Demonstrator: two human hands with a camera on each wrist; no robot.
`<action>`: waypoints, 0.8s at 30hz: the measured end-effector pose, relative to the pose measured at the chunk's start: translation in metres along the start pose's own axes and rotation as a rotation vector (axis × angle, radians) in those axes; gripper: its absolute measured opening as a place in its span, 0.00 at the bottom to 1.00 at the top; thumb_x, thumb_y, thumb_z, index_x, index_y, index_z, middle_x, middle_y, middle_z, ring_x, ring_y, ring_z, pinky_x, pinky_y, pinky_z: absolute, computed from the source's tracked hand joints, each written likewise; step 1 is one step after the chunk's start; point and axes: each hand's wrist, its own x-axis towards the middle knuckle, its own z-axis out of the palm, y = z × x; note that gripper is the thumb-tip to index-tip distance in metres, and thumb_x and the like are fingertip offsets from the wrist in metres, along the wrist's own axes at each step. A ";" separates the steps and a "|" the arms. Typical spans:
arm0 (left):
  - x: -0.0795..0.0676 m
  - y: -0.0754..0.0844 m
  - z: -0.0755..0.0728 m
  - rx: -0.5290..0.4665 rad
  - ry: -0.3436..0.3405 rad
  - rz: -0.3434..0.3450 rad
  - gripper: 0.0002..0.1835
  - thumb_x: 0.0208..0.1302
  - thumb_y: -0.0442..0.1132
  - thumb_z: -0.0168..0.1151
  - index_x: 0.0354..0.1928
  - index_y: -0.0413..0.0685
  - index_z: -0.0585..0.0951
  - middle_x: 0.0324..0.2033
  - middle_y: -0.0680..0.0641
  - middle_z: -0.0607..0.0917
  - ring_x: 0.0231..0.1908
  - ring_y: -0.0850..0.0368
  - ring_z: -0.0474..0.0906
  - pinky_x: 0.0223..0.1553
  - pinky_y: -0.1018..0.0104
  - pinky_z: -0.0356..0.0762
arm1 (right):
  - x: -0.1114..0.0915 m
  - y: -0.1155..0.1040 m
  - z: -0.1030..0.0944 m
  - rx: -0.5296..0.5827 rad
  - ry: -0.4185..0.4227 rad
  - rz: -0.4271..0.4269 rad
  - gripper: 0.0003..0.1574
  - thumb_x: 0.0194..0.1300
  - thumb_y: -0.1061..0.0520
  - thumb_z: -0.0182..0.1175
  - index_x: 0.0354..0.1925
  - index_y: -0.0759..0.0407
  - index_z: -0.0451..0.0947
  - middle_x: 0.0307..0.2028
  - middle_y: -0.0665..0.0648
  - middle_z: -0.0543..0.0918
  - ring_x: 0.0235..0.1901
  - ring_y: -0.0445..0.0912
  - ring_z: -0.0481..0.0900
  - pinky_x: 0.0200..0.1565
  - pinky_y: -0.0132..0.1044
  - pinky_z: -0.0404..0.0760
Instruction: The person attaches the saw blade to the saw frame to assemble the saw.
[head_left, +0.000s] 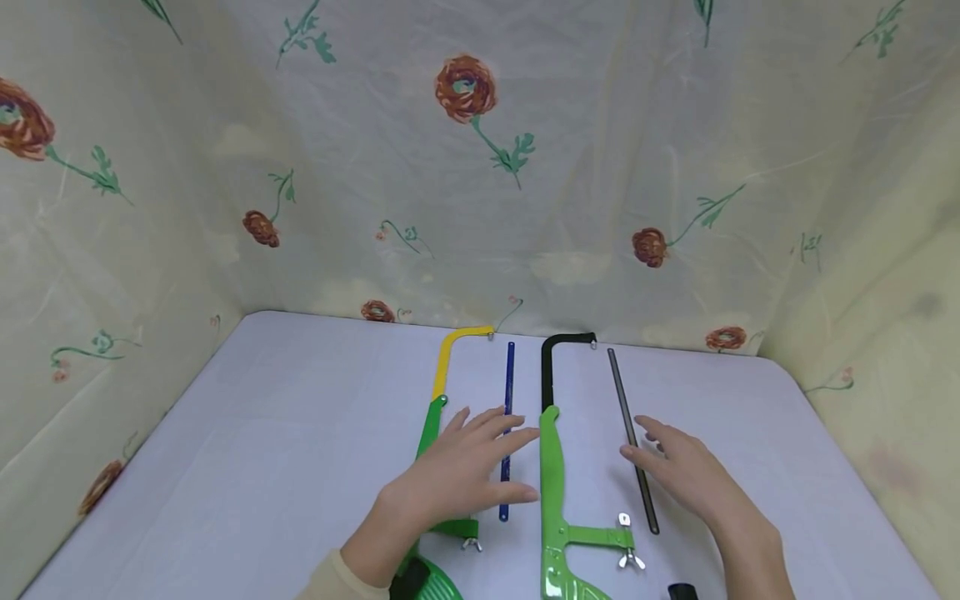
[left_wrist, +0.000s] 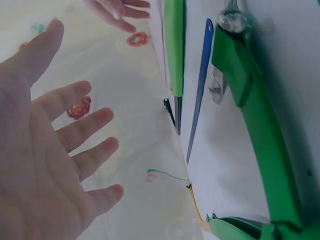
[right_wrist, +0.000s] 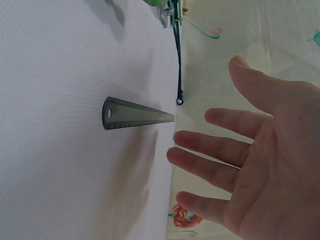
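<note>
My left hand (head_left: 468,467), fingers spread and holding nothing, hovers over a hacksaw frame with a dark green handle (head_left: 429,429) and a yellow bow (head_left: 442,362). Just past its fingers lies a blue hacksaw blade (head_left: 510,375). To the right is a second frame with a light green handle (head_left: 552,467) and a black bow (head_left: 547,371). My right hand (head_left: 686,467), fingers loosely extended and bare of any object, is beside a dark grey hacksaw blade (head_left: 626,408). In the right wrist view that blade (right_wrist: 132,115) lies flat, apart from the fingers.
A wing nut (head_left: 631,560) hangs on the light green frame's arm, and another wing nut (head_left: 472,545) on the dark green one. A small black object (head_left: 682,592) shows at the bottom edge. Flowered curtain (head_left: 570,167) surrounds the white table (head_left: 300,417) behind and at both sides.
</note>
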 end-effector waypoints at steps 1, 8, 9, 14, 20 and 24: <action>-0.001 0.001 0.000 -0.007 -0.005 0.004 0.40 0.62 0.74 0.51 0.74 0.73 0.61 0.73 0.57 0.66 0.75 0.54 0.58 0.75 0.36 0.51 | 0.000 0.000 0.000 0.000 -0.002 0.002 0.47 0.70 0.35 0.54 0.71 0.67 0.61 0.62 0.75 0.74 0.61 0.71 0.73 0.56 0.68 0.74; -0.003 0.008 0.000 -0.016 -0.019 0.049 0.39 0.62 0.74 0.50 0.74 0.72 0.63 0.70 0.58 0.70 0.72 0.57 0.64 0.74 0.39 0.56 | 0.000 -0.002 -0.001 0.004 -0.025 0.018 0.47 0.70 0.36 0.54 0.71 0.67 0.61 0.62 0.75 0.74 0.60 0.70 0.74 0.56 0.67 0.74; -0.003 0.009 0.000 -0.012 -0.017 0.055 0.39 0.62 0.74 0.51 0.73 0.71 0.63 0.70 0.59 0.70 0.72 0.57 0.64 0.74 0.40 0.56 | 0.000 -0.002 -0.001 0.005 -0.028 0.020 0.47 0.70 0.36 0.55 0.71 0.67 0.62 0.62 0.76 0.74 0.60 0.70 0.74 0.56 0.67 0.74; -0.001 0.016 0.004 0.006 -0.023 0.091 0.37 0.63 0.72 0.52 0.72 0.70 0.66 0.68 0.59 0.72 0.71 0.57 0.65 0.72 0.40 0.60 | 0.000 -0.002 0.000 0.014 -0.045 0.032 0.47 0.69 0.36 0.56 0.71 0.68 0.62 0.60 0.76 0.76 0.59 0.69 0.76 0.56 0.66 0.75; 0.002 0.024 0.008 0.000 -0.073 0.117 0.35 0.63 0.72 0.51 0.71 0.73 0.67 0.68 0.62 0.72 0.70 0.60 0.67 0.72 0.42 0.62 | 0.000 0.000 0.001 0.006 -0.047 0.033 0.45 0.66 0.42 0.63 0.68 0.69 0.65 0.49 0.69 0.83 0.48 0.59 0.81 0.49 0.58 0.80; 0.001 0.029 0.009 0.011 -0.079 0.139 0.34 0.63 0.71 0.55 0.69 0.73 0.69 0.66 0.62 0.74 0.67 0.62 0.70 0.70 0.47 0.66 | 0.002 0.000 0.002 0.011 -0.042 0.013 0.42 0.63 0.46 0.66 0.67 0.69 0.68 0.41 0.60 0.84 0.40 0.50 0.79 0.44 0.51 0.81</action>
